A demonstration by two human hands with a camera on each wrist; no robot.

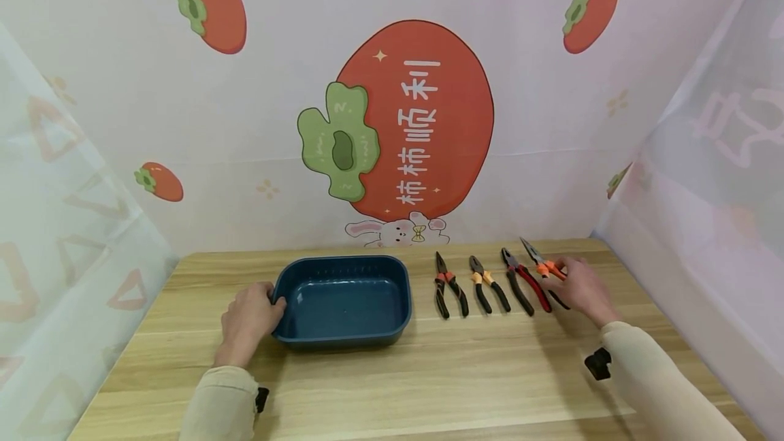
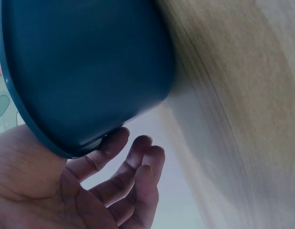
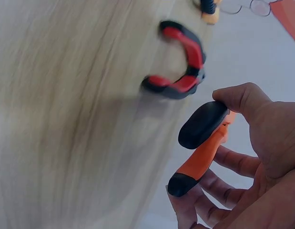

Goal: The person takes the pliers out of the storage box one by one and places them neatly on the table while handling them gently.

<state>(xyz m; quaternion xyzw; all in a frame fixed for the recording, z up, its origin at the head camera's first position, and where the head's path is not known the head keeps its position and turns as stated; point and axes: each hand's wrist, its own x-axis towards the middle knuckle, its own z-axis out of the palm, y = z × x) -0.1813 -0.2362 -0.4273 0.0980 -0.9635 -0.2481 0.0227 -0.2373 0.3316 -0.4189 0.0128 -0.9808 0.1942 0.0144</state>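
At its left end, my left hand grips the rim of a dark blue plastic basin, thumb over the edge and fingers outside. The left wrist view shows the basin's outer wall beside the curled fingers. On the right, my right hand holds long-nose pliers with orange and black handles, their tip pointing to the back left. In the right wrist view, the thumb presses one handle of these pliers, fingers on the other side. Just left of them lie red-and-black pliers.
Between the basin and the red-handled pair lie pliers with yellow-and-black handles and pliers with black-and-red handles. All rest on a wooden table. A printed cloth hangs behind the table, with more cloth at both sides.
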